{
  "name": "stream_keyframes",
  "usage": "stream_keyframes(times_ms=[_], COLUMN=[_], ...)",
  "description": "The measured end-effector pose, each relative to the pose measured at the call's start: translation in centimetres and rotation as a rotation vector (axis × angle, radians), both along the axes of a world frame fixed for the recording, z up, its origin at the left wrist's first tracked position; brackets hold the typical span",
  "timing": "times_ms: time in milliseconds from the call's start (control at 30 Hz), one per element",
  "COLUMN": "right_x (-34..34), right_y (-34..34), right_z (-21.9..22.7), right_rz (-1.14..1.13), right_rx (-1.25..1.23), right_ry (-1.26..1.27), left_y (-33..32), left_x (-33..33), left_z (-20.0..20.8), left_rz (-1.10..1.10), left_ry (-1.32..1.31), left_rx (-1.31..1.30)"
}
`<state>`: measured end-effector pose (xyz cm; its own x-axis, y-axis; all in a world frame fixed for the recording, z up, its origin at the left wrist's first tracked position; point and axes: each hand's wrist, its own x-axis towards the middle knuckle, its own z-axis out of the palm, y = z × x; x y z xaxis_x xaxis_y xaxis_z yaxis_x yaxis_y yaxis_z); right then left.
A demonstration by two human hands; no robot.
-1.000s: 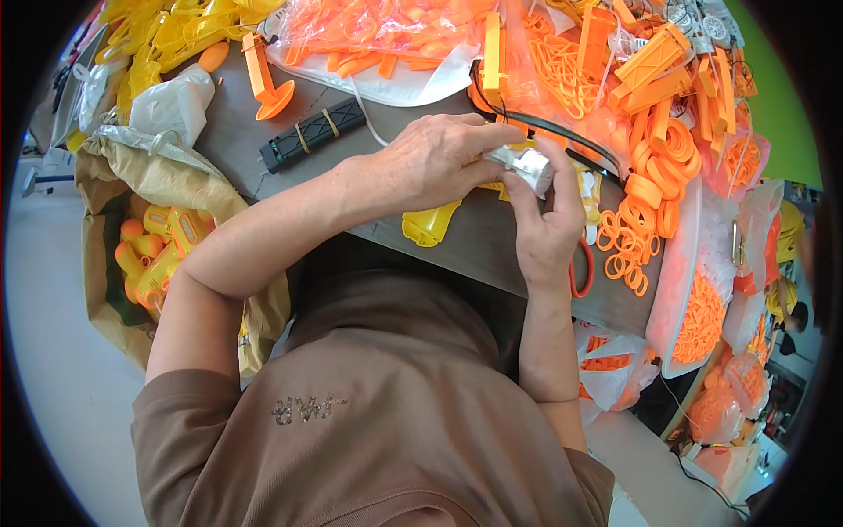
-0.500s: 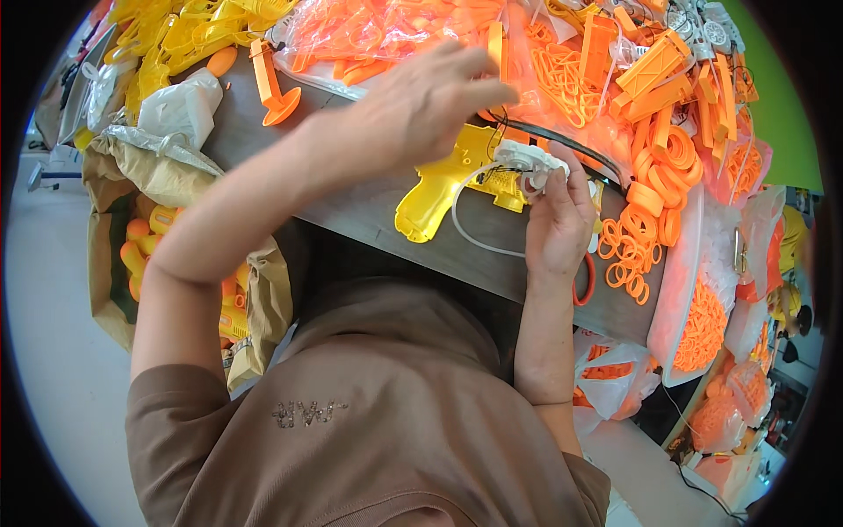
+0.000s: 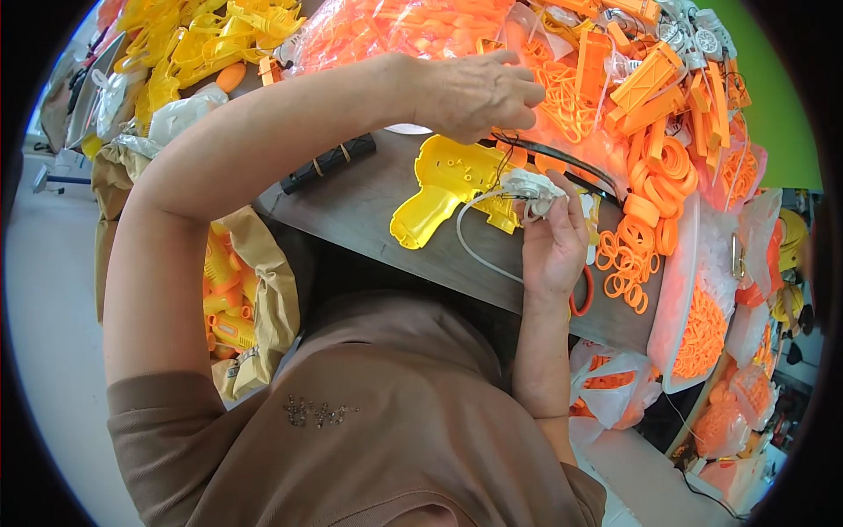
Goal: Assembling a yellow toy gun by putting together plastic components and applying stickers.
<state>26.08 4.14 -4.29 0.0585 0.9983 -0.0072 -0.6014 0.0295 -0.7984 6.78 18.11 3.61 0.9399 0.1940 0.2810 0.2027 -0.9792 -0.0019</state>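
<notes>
Between the thumb and fingers of my right hand (image 3: 556,241) is a white plastic mechanism (image 3: 532,188), with a clear tube (image 3: 474,248) looping from it and thin dark wires about it. It is just over the right end of an open yellow toy-gun shell half (image 3: 430,184), lying inside up on the table. My left hand (image 3: 481,95) reaches across beyond the shell, near orange parts and a black curved strip (image 3: 575,158). Its fingers are curled downward, and whatever they may hold is hidden behind them.
Orange rings (image 3: 628,259) and orange rectangular parts (image 3: 648,75) are heaped at right. A black bar (image 3: 329,162) lies under my left forearm. A red handle loop (image 3: 581,294) is by my right wrist. A paper bag (image 3: 272,281) of yellow parts stands left of the table.
My left hand has moved a little farther away and to the right, its forearm uncovering the black bar and more of the shell. My right hand still holds the white mechanism, nearly in place.
</notes>
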Motion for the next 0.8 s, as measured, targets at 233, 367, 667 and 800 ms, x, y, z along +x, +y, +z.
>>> stream_keyframes(times_ms=[233, 367, 667, 800], right_x=[-0.1, -0.5, -2.2, -2.1], right_y=[-0.1, -0.1, 0.1, 0.0], right_z=[-0.1, 0.4, 1.1, 0.9], right_rz=[-0.016, -0.036, -0.146, -0.151], right_rx=[0.009, -0.026, -0.057, -0.061], right_ry=[0.077, -0.016, -0.389, -0.410], left_y=[-3.6, -6.4, -8.1, -8.5], left_x=[-1.2, -3.6, -5.7, -5.2], left_z=[1.3, 1.5, -1.7, -1.5], left_rz=[0.003, 0.341, 0.381, 0.453], left_ry=[-0.102, 0.112, -0.165, -0.288], left_rx=[0.164, -0.174, -0.623, -0.589])
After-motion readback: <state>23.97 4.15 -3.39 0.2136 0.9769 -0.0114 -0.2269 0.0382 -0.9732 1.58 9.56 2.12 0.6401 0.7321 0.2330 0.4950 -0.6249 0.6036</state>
